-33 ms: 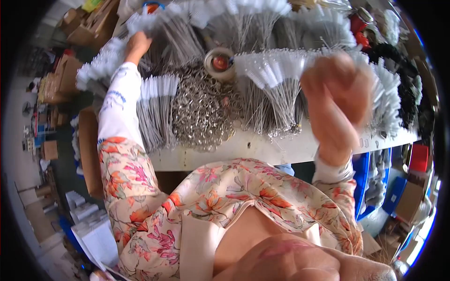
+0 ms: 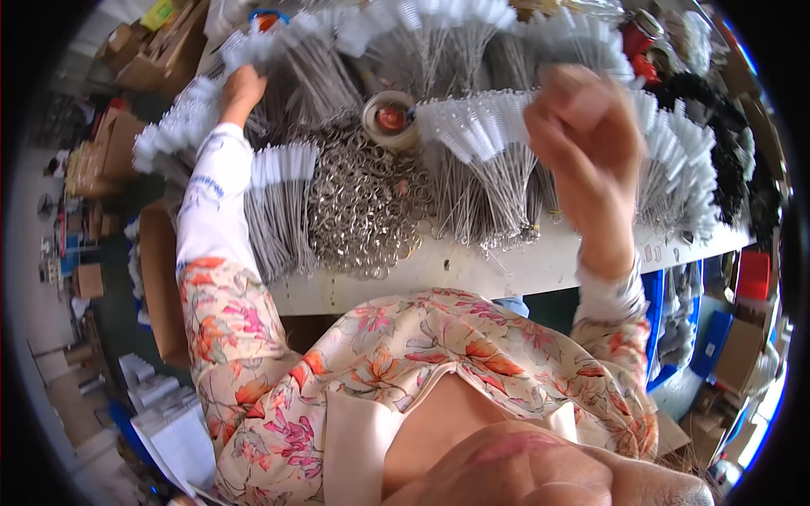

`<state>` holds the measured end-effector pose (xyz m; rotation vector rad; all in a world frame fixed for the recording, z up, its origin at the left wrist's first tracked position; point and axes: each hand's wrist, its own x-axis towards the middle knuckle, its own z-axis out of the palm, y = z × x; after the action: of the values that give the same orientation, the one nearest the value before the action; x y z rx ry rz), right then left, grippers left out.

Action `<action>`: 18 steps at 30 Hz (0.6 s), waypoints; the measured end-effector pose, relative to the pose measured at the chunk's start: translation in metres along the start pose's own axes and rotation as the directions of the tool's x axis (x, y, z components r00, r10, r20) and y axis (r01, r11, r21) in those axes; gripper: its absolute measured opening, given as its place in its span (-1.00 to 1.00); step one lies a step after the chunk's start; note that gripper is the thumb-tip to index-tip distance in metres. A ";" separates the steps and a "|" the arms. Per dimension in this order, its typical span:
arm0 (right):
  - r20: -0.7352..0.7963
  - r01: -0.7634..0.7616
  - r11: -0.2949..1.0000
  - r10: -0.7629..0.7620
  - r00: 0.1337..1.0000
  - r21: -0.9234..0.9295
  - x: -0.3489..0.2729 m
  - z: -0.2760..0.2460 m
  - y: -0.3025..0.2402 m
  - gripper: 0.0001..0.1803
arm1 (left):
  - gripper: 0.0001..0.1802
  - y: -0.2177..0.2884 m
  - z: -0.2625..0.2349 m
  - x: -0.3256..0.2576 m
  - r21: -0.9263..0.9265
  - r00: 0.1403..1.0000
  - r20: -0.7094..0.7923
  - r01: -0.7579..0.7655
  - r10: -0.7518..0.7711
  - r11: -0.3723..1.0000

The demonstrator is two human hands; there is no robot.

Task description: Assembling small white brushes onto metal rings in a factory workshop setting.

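Note:
My left hand [image 2: 243, 91] is among the white bristle heads of thin wire-handled brushes [image 2: 190, 114] at the far left. Its fingers look curled, but the brushes partly hide them and I cannot make out what they hold. My right hand [image 2: 591, 139] is raised over the right side of the table, smeared by motion, with its fingers bent. Below and left of it lies a fanned bundle of the same brushes [image 2: 485, 143]. A smaller brush bundle [image 2: 283, 202] lies beside my left forearm. Between the bundles is a heap of metal split rings [image 2: 367, 207].
A tape roll [image 2: 371, 131] with a red thing in its middle stands behind the rings. More brushes [image 2: 422, 34] line the back of the white table [image 2: 456, 266]. Black bristly bundles [image 2: 717, 143] lie at the right. Blue bins [image 2: 675, 329] stand below the right edge, cardboard boxes [image 2: 118, 152] at the left.
My right hand has moved slightly left and turned, its wrist straighter. My left hand is nearly in place, and the whole view has shifted a little.

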<state>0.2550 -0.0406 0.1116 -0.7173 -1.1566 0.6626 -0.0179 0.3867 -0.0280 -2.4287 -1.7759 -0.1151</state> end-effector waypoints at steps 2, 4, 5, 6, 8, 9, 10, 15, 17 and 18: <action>0.057 -0.281 0.830 0.349 0.935 -0.481 0.033 -0.043 0.013 -0.73 | -0.71 0.012 -0.011 -0.001 -0.020 0.999 0.047 0.028 -0.027 0.999; 0.136 -0.145 0.695 0.333 0.933 -0.705 0.071 -0.083 0.053 -0.85 | -0.78 0.015 -0.028 -0.006 -0.086 0.988 0.125 0.096 -0.085 0.992; 0.166 -0.158 0.642 0.415 0.895 -0.750 0.090 -0.095 0.069 -0.83 | -0.77 0.015 -0.029 -0.008 -0.068 0.990 0.112 0.090 -0.082 0.994; 0.306 -0.017 0.618 0.414 0.857 -0.786 0.110 -0.094 0.089 -0.88 | -0.76 0.004 -0.035 -0.012 -0.039 0.990 0.099 0.104 -0.100 0.994; 0.516 0.510 0.158 0.490 0.703 -0.846 0.149 -0.106 0.138 -0.86 | -0.76 0.009 -0.045 -0.001 -0.070 0.996 -0.031 0.086 -0.089 0.994; 0.526 0.779 -0.263 0.611 0.591 -0.570 0.162 -0.116 0.166 -0.81 | -0.74 0.017 -0.048 0.005 -0.099 0.984 -0.158 0.070 -0.085 0.993; 0.542 0.789 -0.252 0.609 0.579 -0.560 0.167 -0.105 0.176 -0.81 | -0.76 0.011 -0.053 0.003 -0.421 0.962 -0.262 -0.049 -0.070 0.906; -0.098 -0.329 0.271 0.619 0.779 -0.904 0.161 -0.102 0.212 -0.67 | -0.76 0.075 -0.081 -0.030 -0.891 0.993 -0.103 -0.069 -0.052 0.449; -0.159 -0.389 0.285 0.590 0.791 -0.876 0.162 -0.116 0.210 -0.68 | -0.67 0.092 -0.075 -0.035 -0.795 0.984 0.130 0.029 0.124 0.606; -0.152 -0.309 0.267 0.479 0.865 -0.913 0.160 -0.118 0.214 -0.66 | -0.69 0.088 -0.051 -0.026 -0.686 0.974 0.091 -0.090 0.208 0.722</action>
<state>0.3911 0.1956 0.0059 -2.0531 -1.4919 0.4134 0.0584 0.3286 0.0139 -3.1540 -1.8139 -0.6903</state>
